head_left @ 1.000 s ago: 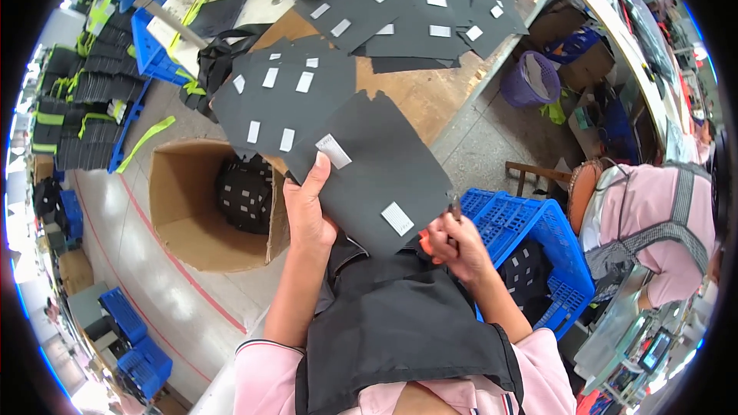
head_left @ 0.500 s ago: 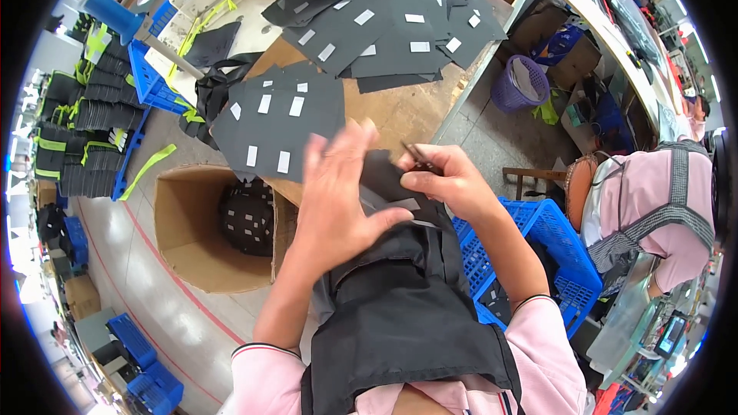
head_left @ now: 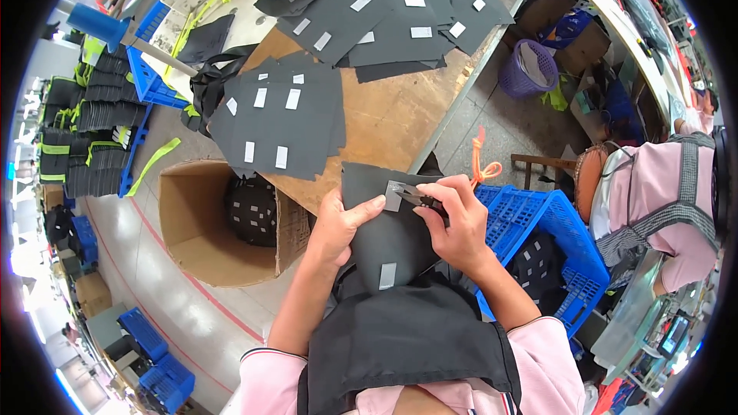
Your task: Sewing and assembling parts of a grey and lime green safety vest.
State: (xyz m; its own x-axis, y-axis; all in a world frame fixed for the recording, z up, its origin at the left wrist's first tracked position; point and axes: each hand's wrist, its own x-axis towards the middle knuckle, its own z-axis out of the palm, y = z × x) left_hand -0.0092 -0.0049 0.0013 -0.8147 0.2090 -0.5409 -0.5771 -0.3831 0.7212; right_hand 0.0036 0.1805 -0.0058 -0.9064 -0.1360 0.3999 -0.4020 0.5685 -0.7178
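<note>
A black fabric panel (head_left: 388,242) with light grey patches rests over my lap at the table's near edge. My left hand (head_left: 336,228) grips its left edge, thumb on top and fingers underneath. In my right hand (head_left: 459,223) is a pair of thread snips (head_left: 415,198), their blades at the panel's upper grey patch (head_left: 393,195). An orange cord (head_left: 483,163) shows just beyond the right hand; whether it is tied to the snips I cannot tell. Ahead on the wooden table (head_left: 384,119) lies a stack of similar panels (head_left: 280,127).
A larger spread of patched panels (head_left: 392,11) covers the table's far part. Left below stands an open cardboard box (head_left: 188,223) with panels inside. A blue crate (head_left: 573,261) is at my right, a purple basket (head_left: 526,81) beyond. A person in pink (head_left: 653,192) sits at right.
The panel has come up flat into view over my lap. My left hand has lowered from a raised, spread pose and gripped its edge; the snips have moved onto the patch.
</note>
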